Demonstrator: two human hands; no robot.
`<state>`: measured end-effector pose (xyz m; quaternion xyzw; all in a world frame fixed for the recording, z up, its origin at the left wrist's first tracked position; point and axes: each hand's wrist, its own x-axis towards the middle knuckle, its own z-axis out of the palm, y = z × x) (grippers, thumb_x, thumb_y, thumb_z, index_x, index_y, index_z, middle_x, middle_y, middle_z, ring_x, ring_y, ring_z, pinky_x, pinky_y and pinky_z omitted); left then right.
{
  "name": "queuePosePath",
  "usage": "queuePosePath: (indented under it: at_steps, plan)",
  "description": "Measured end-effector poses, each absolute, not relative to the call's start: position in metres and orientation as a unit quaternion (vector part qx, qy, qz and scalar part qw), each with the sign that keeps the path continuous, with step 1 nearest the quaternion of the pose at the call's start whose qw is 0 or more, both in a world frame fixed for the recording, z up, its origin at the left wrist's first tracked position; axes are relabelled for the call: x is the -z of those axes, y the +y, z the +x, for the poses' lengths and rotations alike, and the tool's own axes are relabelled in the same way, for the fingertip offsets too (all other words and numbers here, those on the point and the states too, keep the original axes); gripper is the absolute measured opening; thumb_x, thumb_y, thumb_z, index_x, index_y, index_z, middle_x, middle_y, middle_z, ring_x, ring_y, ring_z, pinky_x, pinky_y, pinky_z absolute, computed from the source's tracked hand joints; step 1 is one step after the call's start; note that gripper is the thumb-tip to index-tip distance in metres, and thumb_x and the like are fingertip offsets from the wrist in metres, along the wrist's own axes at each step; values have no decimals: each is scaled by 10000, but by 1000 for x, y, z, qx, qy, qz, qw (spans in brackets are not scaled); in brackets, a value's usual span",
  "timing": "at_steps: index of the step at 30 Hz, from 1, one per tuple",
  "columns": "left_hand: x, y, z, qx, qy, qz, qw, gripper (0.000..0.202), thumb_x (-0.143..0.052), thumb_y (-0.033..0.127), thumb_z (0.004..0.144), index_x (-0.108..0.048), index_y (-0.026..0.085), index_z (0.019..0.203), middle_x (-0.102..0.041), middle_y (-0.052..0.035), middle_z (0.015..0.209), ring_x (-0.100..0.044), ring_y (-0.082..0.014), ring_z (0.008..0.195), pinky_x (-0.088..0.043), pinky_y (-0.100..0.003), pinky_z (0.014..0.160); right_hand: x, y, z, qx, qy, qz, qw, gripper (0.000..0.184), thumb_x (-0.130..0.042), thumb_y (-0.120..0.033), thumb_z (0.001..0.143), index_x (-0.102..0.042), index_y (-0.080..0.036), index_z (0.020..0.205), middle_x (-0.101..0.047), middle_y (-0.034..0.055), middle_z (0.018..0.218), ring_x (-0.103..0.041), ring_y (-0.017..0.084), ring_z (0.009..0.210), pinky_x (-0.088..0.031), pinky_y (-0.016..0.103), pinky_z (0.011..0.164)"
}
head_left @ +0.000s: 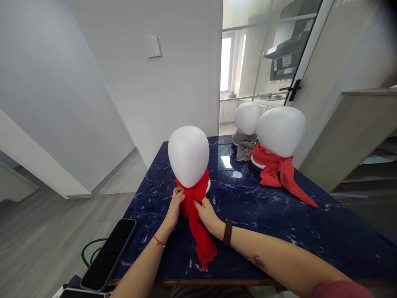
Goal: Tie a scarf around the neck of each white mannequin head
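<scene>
A white foam mannequin head [188,155] stands on the dark blue marble table [279,223] in front of me. A red scarf [198,219] is wrapped around its neck, and its tail hangs down onto the table toward me. My left hand [175,206] pinches the scarf at the left of the knot. My right hand [208,214], with a dark band on its wrist, grips the scarf just right of the knot.
Two more white heads stand farther back: one with a red scarf [281,132] whose ends trail right, one with a grey scarf [247,120]. A black phone [110,253] lies at the table's near left edge. A doorway opens behind the table.
</scene>
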<state>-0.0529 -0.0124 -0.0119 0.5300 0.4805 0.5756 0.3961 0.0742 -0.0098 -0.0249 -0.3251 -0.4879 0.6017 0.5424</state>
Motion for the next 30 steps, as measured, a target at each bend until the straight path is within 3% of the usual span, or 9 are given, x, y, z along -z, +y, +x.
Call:
queuePosePath:
  at_steps: [6, 9, 12, 16, 20, 23, 27, 30]
  plan:
    - [9, -15, -54, -616, 528, 356, 463, 199, -560, 194, 629, -561, 181, 827, -584, 10, 773, -522, -111, 643, -399, -222, 586, 23, -10, 78, -596, -460, -342, 563, 346, -536, -310, 765, -563, -160, 1075, -617, 83, 1116, -560, 206, 1015, -434, 327, 898]
    - [5, -18, -56, -596, 552, 332, 479, 193, -650, 166, 605, -561, 158, 776, -604, 11, 707, -533, -94, 584, -403, -205, 552, 22, -10, 78, -603, -458, -344, 556, 339, -541, -338, 765, -558, -153, 1048, -630, 86, 1079, -567, 209, 991, -446, 328, 878]
    - [2, -20, -55, -542, 505, 300, 601, 126, -673, 156, 627, -588, 125, 715, -627, -21, 667, -551, -94, 564, -435, -205, 555, 21, -10, 79, -599, -473, -346, 545, 359, -556, -365, 767, -553, -147, 1052, -639, 86, 1055, -574, 206, 971, -449, 323, 866]
    - [-2, -22, -54, -525, 437, 242, 689, 57, -654, 145, 680, -600, 130, 673, -599, 17, 572, -500, -59, 460, -393, -171, 449, 19, -14, 84, -536, -535, -383, 528, 320, -543, -376, 792, -568, -153, 1021, -641, 77, 1015, -579, 184, 866, -460, 292, 759]
    - [-3, -23, -55, -534, 402, 211, 714, 93, -636, 177, 745, -639, 149, 834, -678, -10, 717, -600, -98, 577, -479, -208, 559, 18, -18, 92, -432, -612, -460, 477, 220, -533, -355, 792, -587, -160, 877, -632, 51, 819, -524, 148, 654, -405, 264, 605]
    - [-2, -22, -57, -544, 381, 202, 720, 103, -621, 177, 755, -639, 147, 852, -696, -28, 774, -619, -116, 628, -498, -235, 619, 17, -17, 98, -411, -631, -492, 437, 180, -573, -350, 755, -575, -171, 775, -608, 34, 684, -481, 133, 551, -346, 251, 533]
    - [-3, -21, -58, -549, 401, 215, 701, 106, -573, 198, 728, -632, 154, 804, -693, -56, 793, -641, -169, 718, -508, -299, 702, 15, -12, 100, -463, -644, -451, 409, 146, -603, -312, 731, -577, -179, 677, -614, 30, 612, -503, 124, 515, -328, 235, 503]
    - [-5, -22, -58, -534, 381, 264, 707, 200, -515, 169, 646, -618, 166, 817, -685, -71, 867, -644, -207, 820, -504, -343, 758, 11, -9, 100, -557, -619, -426, 354, 253, -568, -347, 768, -537, -176, 584, -516, -12, 445, -439, 90, 412, -295, 211, 438]
